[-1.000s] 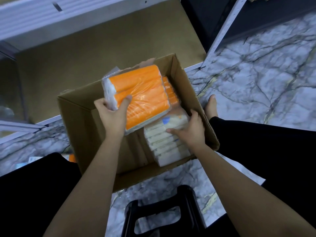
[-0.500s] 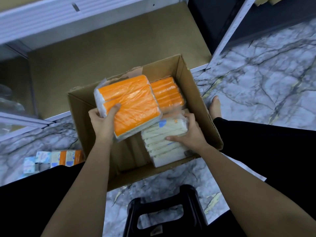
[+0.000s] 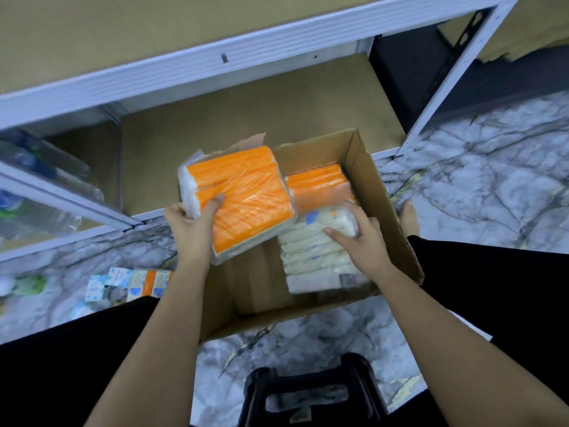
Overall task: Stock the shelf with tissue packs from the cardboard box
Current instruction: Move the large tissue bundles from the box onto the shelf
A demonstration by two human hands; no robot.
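Two hands show, a left hand (image 3: 192, 224) and a right hand (image 3: 361, 241), along with one cardboard box (image 3: 397, 229), three tissue packs in or over it—two orange (image 3: 243, 198) (image 3: 318, 188), one white (image 3: 317, 257)—one black stool (image 3: 311, 392), and two shelf boards (image 3: 246, 118) (image 3: 123, 32).

The left hand (image 3: 192, 221) grips a tissue pack (image 3: 238, 200) above the left part of the cardboard box (image 3: 377, 192). To its right, the right hand (image 3: 358, 238) rests on a tissue pack lying in the box (image 3: 317, 251); beyond that hand, another pack (image 3: 318, 188) lies against the box's far wall. The shelf (image 3: 261, 118) lies beyond both hands, behind the box. Left of the left hand, small packs (image 3: 132, 282) lie on the floor (image 3: 480, 186). A stool (image 3: 311, 392) stands nearer than both hands.
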